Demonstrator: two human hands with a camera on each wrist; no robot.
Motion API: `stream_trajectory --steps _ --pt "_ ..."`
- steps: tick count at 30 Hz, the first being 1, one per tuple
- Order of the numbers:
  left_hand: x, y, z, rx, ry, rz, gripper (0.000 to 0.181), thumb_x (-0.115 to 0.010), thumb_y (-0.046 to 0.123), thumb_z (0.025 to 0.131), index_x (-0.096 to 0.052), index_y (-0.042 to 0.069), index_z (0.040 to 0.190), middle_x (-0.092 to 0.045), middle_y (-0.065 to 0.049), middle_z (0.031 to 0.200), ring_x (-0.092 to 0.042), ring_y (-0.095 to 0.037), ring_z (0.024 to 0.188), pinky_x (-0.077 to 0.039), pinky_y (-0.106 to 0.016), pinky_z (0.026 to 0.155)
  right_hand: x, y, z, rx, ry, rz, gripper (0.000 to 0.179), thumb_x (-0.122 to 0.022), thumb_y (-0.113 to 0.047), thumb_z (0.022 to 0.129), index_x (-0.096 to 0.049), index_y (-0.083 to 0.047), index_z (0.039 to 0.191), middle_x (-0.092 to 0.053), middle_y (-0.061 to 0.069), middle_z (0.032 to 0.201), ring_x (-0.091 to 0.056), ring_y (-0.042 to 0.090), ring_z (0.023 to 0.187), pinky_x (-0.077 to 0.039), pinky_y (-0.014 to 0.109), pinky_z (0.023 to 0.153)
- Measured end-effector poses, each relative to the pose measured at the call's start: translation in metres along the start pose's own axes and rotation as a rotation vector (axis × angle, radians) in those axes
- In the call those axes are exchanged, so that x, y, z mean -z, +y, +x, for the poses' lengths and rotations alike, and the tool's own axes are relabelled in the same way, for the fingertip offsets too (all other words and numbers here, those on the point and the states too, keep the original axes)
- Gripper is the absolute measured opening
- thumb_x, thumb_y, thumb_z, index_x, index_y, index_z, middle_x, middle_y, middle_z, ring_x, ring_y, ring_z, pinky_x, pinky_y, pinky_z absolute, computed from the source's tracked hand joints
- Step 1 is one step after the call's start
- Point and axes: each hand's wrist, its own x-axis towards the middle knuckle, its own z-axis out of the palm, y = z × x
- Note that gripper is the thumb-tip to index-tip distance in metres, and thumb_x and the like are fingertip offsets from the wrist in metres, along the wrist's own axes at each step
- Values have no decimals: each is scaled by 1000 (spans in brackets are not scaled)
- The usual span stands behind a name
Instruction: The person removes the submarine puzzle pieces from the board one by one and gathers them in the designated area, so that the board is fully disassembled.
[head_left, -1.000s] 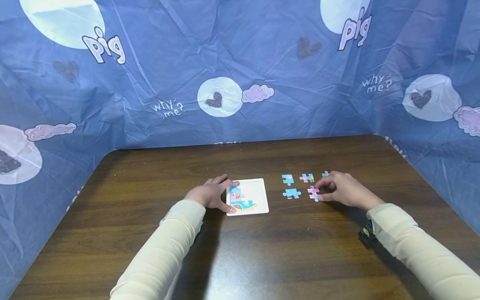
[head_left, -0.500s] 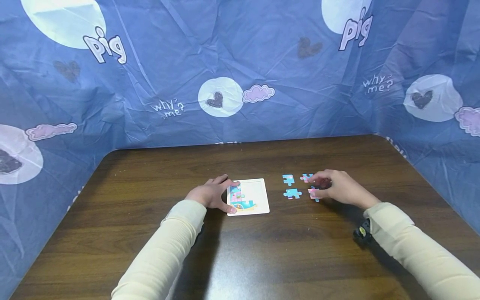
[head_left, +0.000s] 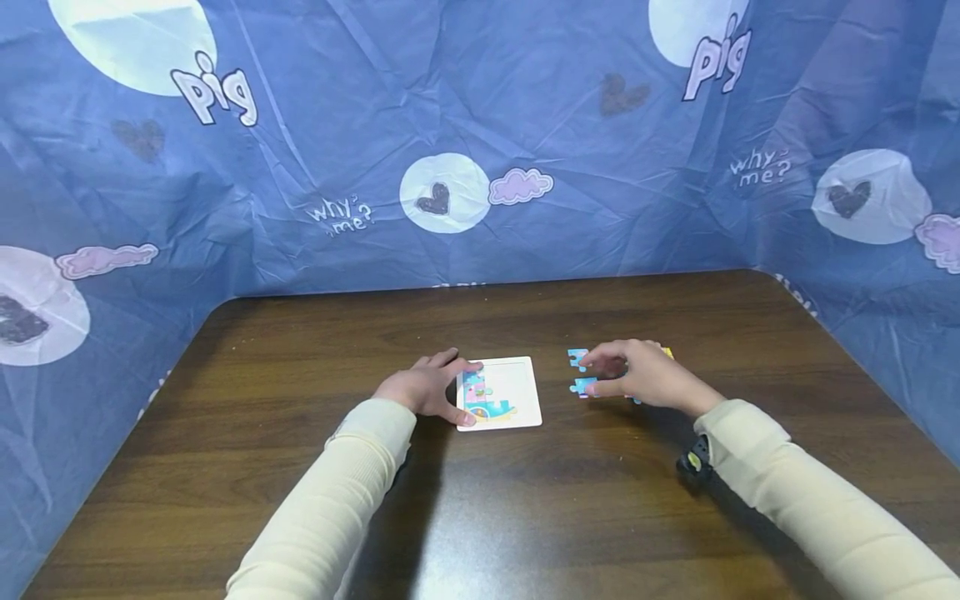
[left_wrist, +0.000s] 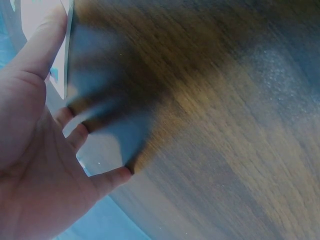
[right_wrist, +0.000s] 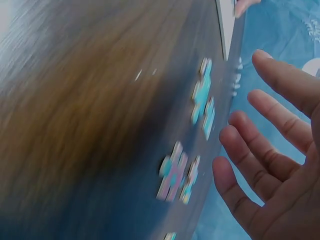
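A white puzzle tray (head_left: 529, 398) lies on the table with joined pieces (head_left: 486, 408) along its left and lower parts. My left hand (head_left: 427, 388) rests at its left edge, thumb and a finger pressing the two left corners. In the left wrist view the thumb (left_wrist: 44, 42) lies straight on the tray. Above the loose pieces hovers my right hand (head_left: 651, 375), fingers spread and holding nothing visible. Near its fingertips lie an upper blue puzzle piece (head_left: 576, 356) and a lower one (head_left: 581, 387). A pink piece (right_wrist: 173, 175) shows in the right wrist view; the hand hides it in the head view.
A yellow bit of a piece (head_left: 668, 352) peeks out behind the right hand. The brown wooden table (head_left: 525, 508) extends around the tray. A blue printed cloth (head_left: 360, 100) hangs behind and along both sides.
My right hand has moved left from the pink piece, across the loose pieces, to the two blue ones. The left hand and tray have stayed in place.
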Motion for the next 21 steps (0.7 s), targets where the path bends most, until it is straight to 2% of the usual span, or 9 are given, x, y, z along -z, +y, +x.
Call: stream_trajectory --steps 3,5,7,12,21 --pt "0 0 0 4 -3 0 85 -79 43 88 -34 27 159 -15 -12 169 -18 -37 153 -30 -59 115 -4 -6 5 13 -14 12 39 -83 -26 86 -73 -6 119 -75 7 104 -70 27 100 -39 63 101" --pt "-1 -2 4 16 -12 3 86 -79 44 88 -32 29 159 -13 -11 169 -16 -36 153 -29 -58 116 -7 -10 9 25 -34 13 40 -82 -25 87 -72 -5 120 -74 8 105 -69 27 100 -43 59 100" --pt "-3 -4 8 19 -14 4 87 -79 46 87 -32 31 159 -12 -9 170 -15 -35 154 -28 -59 116 -9 -14 12 37 -54 14 40 -82 -25 88 -72 -4 120 -74 9 107 -69 28 100 -53 50 91" --pt "-7 -11 16 9 -11 0 90 -80 49 85 -32 34 159 -12 -9 170 -16 -35 154 -28 -59 116 -17 -25 21 47 -79 -3 39 -81 -26 88 -72 -6 120 -73 8 111 -67 28 102 -53 48 89" --pt "-1 -2 3 0 8 19 86 -80 48 86 -36 29 158 -18 -12 168 -21 -37 152 -32 -59 114 -34 -44 35 68 -101 2 36 -83 -22 86 -74 -6 117 -73 7 107 -67 23 96 -54 44 88"
